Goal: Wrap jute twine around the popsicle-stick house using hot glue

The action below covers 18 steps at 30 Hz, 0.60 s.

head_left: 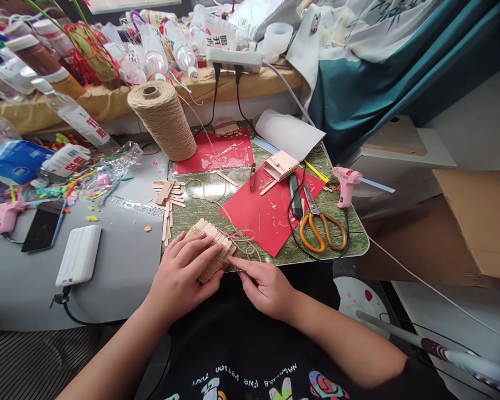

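Now pressing flat with left hand [183, 272] on small raft of pale wooden sticks wrapped in twine [211, 250], long axis running diagonally up-left. Pinching loose jute twine strand [245, 251] with right hand [263, 284], just right of raft.

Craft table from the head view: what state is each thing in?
Left hand: pressing flat on the wooden stick panel.
Right hand: pinching jute twine.
Orange-handled scissors: closed, lying flat.
Jute twine spool: upright, strand trailing.
Pink glue gun: upright, cord attached.
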Motion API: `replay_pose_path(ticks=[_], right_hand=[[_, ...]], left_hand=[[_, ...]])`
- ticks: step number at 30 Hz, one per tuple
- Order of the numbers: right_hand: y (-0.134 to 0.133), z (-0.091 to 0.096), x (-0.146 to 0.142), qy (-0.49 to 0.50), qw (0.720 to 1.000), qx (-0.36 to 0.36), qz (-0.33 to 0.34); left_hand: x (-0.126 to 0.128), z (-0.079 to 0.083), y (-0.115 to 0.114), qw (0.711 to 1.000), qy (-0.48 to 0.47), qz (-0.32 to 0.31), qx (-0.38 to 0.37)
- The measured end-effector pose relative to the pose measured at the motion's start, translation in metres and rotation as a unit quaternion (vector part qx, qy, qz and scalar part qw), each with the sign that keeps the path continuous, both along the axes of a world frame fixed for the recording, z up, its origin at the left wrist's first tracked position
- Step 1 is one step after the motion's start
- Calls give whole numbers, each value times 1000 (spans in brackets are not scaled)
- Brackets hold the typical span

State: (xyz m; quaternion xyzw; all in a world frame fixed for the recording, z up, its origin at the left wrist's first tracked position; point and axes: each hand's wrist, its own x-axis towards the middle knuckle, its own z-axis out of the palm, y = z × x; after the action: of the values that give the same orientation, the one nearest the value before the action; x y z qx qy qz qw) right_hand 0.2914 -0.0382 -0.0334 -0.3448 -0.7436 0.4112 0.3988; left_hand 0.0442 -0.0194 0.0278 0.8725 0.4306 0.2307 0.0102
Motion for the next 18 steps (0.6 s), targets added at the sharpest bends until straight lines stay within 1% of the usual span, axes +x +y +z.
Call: replay_pose_path(ticks=[5,9,15,18], right_hand=[[4,-12,-2,-80,994,69,26],[5,-18,-3,-114,988,102,19],[2,-22,-5,-88,989,115,27],[-3,-18,-8,-33,996,77,42]], left_hand=[[-1,0,-1,1000,11,-10,2],[-4,-2,-1,999,32,-18,9],[-7,-1,-1,997,67,-37,18],[-6,1,-2,996,75,-40,16]])
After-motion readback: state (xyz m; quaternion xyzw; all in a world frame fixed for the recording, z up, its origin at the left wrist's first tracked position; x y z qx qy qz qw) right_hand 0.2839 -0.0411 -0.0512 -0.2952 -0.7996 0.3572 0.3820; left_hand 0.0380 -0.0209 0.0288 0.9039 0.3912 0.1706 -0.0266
